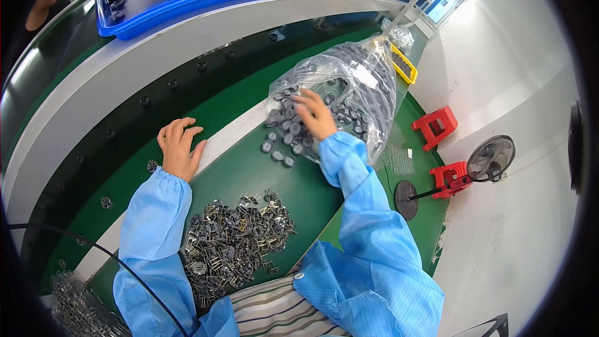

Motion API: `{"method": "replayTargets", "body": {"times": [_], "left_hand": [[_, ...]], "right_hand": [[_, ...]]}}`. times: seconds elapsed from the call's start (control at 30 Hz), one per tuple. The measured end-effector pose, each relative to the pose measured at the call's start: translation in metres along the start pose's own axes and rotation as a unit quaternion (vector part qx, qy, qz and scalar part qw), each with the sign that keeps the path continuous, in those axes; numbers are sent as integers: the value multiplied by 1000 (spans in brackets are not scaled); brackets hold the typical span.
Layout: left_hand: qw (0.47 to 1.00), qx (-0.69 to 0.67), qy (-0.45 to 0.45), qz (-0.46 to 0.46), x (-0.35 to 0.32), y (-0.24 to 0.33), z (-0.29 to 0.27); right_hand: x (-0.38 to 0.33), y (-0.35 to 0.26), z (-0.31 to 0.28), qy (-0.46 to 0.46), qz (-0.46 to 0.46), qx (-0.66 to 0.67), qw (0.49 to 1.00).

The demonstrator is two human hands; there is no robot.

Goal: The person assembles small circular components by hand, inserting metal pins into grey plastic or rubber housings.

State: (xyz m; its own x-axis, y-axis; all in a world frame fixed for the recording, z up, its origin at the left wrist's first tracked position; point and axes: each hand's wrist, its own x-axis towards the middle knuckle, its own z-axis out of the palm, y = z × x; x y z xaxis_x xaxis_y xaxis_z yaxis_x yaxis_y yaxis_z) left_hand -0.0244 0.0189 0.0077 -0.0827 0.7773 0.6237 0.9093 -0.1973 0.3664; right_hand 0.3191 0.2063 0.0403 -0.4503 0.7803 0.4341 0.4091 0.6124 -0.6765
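Observation:
My right hand (317,116) is over the mouth of a clear plastic bag (369,95), with its fingers stretched out and slightly blurred. Beneath it, many small dark grey rounded housings (288,126) spill from the bag onto the green tabletop (312,203). No housing shows in its fingers; whether the fingertips touch any, I cannot tell. My left hand (179,148) has its fingers spread over the green conveyor belt beside the pale rail (231,130), holding nothing. Between my forearms lies a heap of small dark parts with metal pins (234,243).
Small parts sit spaced along the green conveyor belt (128,168). Beyond it, a blue tray (187,9) holds black pieces. A yellow bin (403,65) is behind the bag. To the right are red stools (435,127) and a fan (491,158). A black cable (118,261) crosses my left sleeve.

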Motion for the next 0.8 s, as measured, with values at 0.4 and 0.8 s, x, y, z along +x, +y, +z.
{"method": "replayTargets", "body": {"times": [0.4, 0.8], "left_hand": [[993, -75, -80, 39, 6, 12, -6], [994, -67, -66, 58, 9, 14, -3]], "right_hand": [[5, 142, -64, 19, 139, -274, 951], [-30, 34, 4, -84, 43, -293, 951]]}}
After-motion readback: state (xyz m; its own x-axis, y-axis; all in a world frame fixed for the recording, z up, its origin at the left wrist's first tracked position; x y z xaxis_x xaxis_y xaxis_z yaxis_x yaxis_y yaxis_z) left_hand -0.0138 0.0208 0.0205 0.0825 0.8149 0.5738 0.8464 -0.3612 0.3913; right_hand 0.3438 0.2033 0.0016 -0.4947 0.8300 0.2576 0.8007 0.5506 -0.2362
